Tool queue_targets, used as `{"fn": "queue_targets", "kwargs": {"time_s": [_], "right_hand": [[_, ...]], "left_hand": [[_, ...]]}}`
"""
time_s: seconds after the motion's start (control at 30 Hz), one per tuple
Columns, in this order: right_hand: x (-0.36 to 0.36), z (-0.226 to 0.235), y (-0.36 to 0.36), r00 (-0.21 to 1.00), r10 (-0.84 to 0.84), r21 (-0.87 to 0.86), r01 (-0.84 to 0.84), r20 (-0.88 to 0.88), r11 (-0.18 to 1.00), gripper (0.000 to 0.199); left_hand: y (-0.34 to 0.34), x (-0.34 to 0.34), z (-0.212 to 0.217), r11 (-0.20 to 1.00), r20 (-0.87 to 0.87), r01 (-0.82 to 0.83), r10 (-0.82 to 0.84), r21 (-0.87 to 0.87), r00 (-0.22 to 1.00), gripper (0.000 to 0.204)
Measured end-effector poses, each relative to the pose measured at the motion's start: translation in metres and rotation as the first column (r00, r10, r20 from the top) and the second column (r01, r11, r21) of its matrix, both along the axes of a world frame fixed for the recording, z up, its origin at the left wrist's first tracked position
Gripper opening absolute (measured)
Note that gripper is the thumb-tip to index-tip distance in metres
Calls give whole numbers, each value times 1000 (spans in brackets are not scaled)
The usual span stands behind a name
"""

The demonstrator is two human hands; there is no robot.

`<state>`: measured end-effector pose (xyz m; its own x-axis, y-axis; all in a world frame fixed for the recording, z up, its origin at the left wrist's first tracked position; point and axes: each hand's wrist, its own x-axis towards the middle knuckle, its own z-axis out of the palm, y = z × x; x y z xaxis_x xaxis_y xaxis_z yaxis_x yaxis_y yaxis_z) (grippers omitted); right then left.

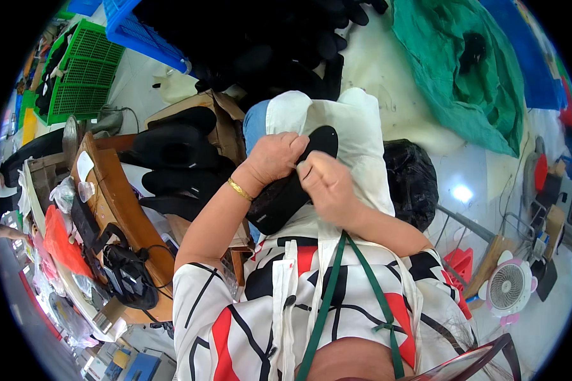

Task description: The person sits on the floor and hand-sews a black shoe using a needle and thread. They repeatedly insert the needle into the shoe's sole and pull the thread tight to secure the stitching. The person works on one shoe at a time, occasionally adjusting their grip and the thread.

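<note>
A black cloth shoe (279, 206) lies slantwise across my lap, its flat sole part (324, 140) pointing away from me. My left hand (278, 155), with a gold bracelet at the wrist, is closed at the shoe's left edge. Close beside it, my right hand (327, 185) is curled into a pinch over the shoe's right side. The two hands nearly meet above the shoe. Whatever sits between my right fingers is too small or hidden to name. Beneath the shoe, a white cloth apron (361, 143) covers my legs.
Several black shoes (178, 149) rest on my left, beside a wooden table (124, 197). Ahead lies a big heap of black shoes (254, 44) near a blue crate (143, 41). On the right are a black plastic bag (410, 181), a green sack (470, 82) and a fan (508, 286).
</note>
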<state>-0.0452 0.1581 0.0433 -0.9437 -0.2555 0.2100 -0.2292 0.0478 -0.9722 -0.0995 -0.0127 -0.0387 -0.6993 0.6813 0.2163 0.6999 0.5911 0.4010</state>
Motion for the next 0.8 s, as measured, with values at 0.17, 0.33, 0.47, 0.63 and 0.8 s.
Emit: {"fn": "queue_targets", "kwargs": {"time_s": [0.17, 0.33, 0.47, 0.63, 0.8], "right_hand": [[20, -10, 21, 990, 93, 164, -110, 110, 980, 20], [-1, -22, 48, 980, -162, 121, 175, -116, 977, 10], [-6, -18, 71, 963, -170, 285, 226, -209, 931, 3], [2, -16, 66, 939, -38, 346, 164, -342, 924, 5], [18, -11, 82, 986, 62, 406, 6, -153, 914, 7]], "left_hand": [[19, 26, -17, 1000, 250, 17, -22, 22, 968, 28], [19, 21, 7, 997, 261, -37, 18, 68, 965, 38], [17, 19, 36, 959, 390, -242, 169, 148, 905, 27], [43, 27, 42, 868, 830, -495, 244, 43, 501, 29], [42, 32, 19, 872, 920, -490, 199, -9, 338, 26]]}}
